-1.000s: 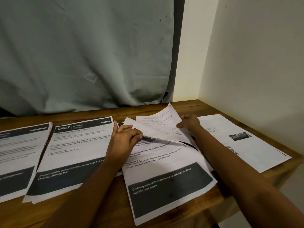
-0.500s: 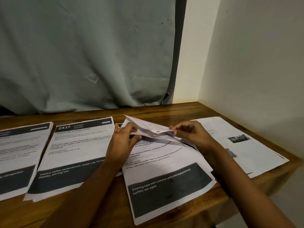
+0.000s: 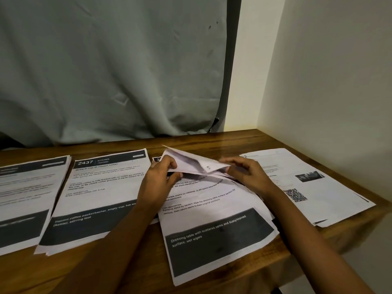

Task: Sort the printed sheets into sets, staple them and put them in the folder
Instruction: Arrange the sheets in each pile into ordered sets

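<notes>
Four piles of printed sheets lie on a wooden table. My left hand pinches the left side of a lifted sheet above the "dressing table" pile. My right hand pinches the same lifted sheet at its right edge. The sheet is bent upward, with its top corner raised and two small dark marks near its right end. To the left lies the "2437 kitchen" pile, and beyond it a third pile. A pile with a QR code lies at the right.
A grey curtain hangs behind the table. A pale wall closes the right side, next to the table's corner. The table's front right edge drops off beside the QR pile. No stapler or folder is in view.
My right hand drew back from the far side of the lifted sheet and took its right edge. The sheet folded down lower and flatter. My left hand stayed in place.
</notes>
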